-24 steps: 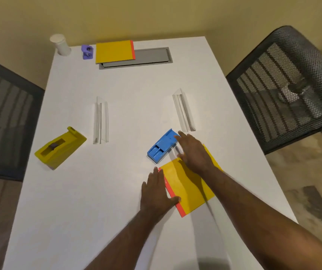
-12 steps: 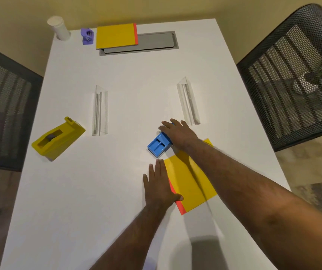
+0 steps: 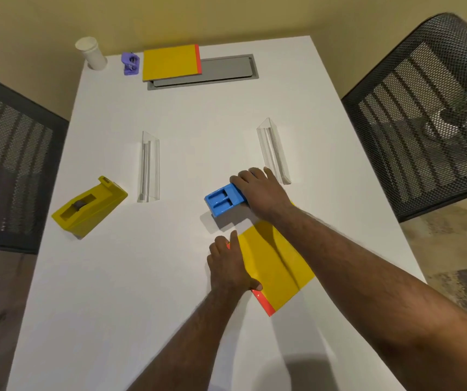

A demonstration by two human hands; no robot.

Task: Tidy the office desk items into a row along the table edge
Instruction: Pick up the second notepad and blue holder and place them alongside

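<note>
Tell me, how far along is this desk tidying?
Three things line the far edge: white cup, purple sharpener, yellow notepad. In hand: right hand grips the blue holder; left hand holds a second notepad. Left: yellow tape dispenser and two clear stands.

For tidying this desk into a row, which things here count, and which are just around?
Job: blue holder, near yellow notepad, far yellow notepad, tape dispenser, two clear stands, purple sharpener, white cup.
Around: mesh chairs, grey cable tray.
</note>
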